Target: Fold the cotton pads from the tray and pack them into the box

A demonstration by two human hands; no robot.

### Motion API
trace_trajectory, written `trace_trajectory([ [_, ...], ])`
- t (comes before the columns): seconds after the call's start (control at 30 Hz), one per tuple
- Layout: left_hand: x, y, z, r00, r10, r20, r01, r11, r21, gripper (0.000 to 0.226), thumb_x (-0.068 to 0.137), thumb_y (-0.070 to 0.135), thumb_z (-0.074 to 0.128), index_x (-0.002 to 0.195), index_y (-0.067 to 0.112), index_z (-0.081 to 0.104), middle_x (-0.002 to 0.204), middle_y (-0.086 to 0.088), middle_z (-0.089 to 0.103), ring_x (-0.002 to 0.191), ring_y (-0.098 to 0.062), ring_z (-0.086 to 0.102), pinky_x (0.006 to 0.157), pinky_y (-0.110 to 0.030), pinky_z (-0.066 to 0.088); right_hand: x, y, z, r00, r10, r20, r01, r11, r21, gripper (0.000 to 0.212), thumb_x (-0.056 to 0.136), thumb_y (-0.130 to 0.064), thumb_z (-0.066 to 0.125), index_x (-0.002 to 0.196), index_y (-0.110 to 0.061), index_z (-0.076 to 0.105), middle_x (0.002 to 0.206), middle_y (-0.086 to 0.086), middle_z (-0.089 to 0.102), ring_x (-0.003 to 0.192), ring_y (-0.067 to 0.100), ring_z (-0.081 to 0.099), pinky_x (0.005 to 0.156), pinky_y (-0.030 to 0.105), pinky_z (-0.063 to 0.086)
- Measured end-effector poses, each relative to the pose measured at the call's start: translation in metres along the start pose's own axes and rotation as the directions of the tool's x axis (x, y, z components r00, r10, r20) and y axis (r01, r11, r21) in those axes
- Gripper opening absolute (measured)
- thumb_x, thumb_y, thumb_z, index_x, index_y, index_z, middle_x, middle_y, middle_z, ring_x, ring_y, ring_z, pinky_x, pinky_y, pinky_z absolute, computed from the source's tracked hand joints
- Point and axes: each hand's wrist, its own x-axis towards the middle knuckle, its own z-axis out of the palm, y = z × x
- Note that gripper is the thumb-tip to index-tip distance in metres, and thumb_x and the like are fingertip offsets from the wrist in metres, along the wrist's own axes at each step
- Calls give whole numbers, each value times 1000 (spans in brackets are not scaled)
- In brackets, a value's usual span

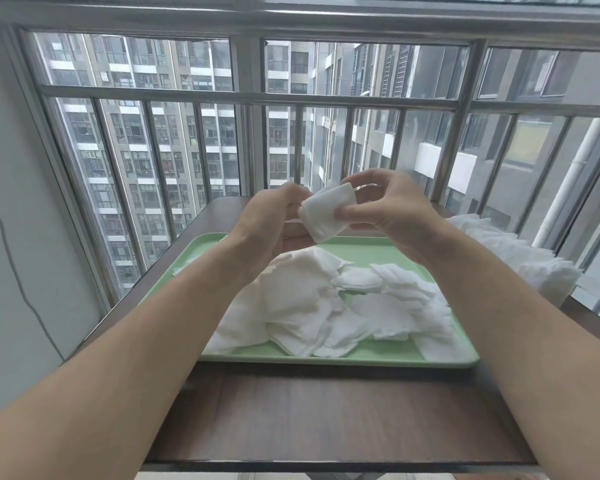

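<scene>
A white cotton pad (326, 211) is held up in the air above the far half of the green tray (357, 359). My left hand (269, 223) grips its left edge with curled fingers. My right hand (392, 206) pinches its right side between thumb and fingers. The pad is bent over on itself. A loose heap of white cotton pads (329, 306) covers the middle and right of the tray. At the table's right edge several stacked pads (520, 258) stand in a row; the box that holds them is barely visible.
The tray lies on a dark wooden table (326, 417) against a metal window railing (253, 98). A white wall (11, 237) with a thin cable runs along the left.
</scene>
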Motion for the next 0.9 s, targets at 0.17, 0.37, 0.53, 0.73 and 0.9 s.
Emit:
trace_trajectory([
  [0.17, -2, -8, -2, 989, 142, -41, -124, 948, 294, 15, 85, 18, 79, 98, 17, 70, 95, -12, 74, 86, -23, 74, 75, -34, 63, 2, 3, 1, 998, -66, 15, 67, 961, -270, 36, 74, -19, 89, 102, -11, 67, 80, 9, 75, 67, 15, 72, 62, 28, 60],
  [0.37, 0, -5, -7, 972, 211, -109, -159, 920, 357, 14, 89, 7, 72, 94, 20, 69, 90, -7, 68, 85, -20, 67, 77, -38, 61, 7, 24, -12, 958, 193, 215, 38, 652, -757, 17, 87, -33, 77, 99, -21, 73, 94, -6, 74, 77, 8, 68, 61, 20, 49],
  [0.53, -1, -4, -5, 970, 221, -105, -170, 917, 361, 14, 89, 6, 71, 93, 20, 69, 90, -7, 67, 83, -18, 66, 76, -37, 61, 5, 23, -10, 916, 336, 218, -26, 594, -804, 52, 67, -43, 91, 109, -23, 69, 101, -6, 69, 93, 13, 65, 74, 27, 50],
  [0.73, -2, -5, -3, 971, 215, -102, -165, 916, 366, 15, 90, 6, 70, 91, 21, 69, 89, -6, 67, 81, -16, 66, 71, -30, 60, 2, 18, -8, 887, 386, 252, -46, 618, -785, 45, 70, -29, 91, 109, -19, 70, 88, -7, 66, 75, 8, 61, 68, 24, 48],
  [0.9, -1, -4, -5, 968, 217, -123, -162, 921, 354, 12, 89, 6, 69, 98, 14, 70, 90, -7, 67, 83, -19, 67, 74, -37, 61, 2, 12, -14, 929, 272, 252, -25, 725, -688, 20, 84, -26, 80, 100, -16, 74, 75, -8, 64, 64, 6, 57, 54, 16, 42],
])
